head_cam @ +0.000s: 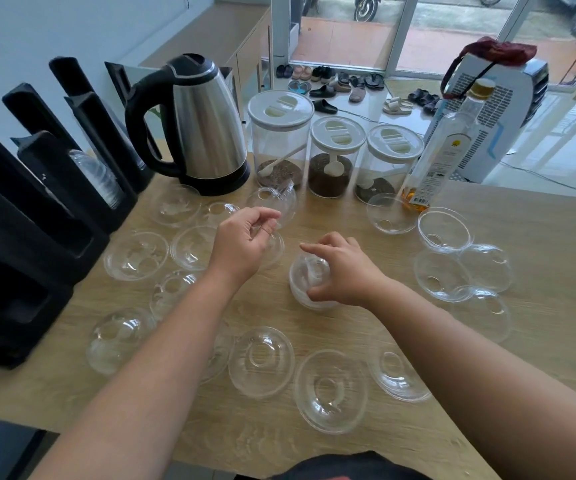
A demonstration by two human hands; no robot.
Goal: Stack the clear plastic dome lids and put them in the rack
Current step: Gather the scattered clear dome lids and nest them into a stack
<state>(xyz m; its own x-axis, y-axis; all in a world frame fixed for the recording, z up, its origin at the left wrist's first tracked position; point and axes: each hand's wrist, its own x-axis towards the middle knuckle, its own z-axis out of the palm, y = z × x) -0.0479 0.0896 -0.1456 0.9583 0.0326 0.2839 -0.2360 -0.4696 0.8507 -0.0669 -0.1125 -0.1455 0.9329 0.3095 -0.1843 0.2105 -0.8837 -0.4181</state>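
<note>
Many clear plastic dome lids (261, 365) lay scattered; the right hand (340, 271) gripped a small lid stack (309, 284), the left hand (241, 237) apparently pinched one lid (272, 199).

Glossy clear plastic lids (261, 367), wood-grain table (487, 393)

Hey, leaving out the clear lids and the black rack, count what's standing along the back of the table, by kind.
Electric kettle: 1
Lidded clear jars: 3
Clear bottle: 1
Total: 5
</note>
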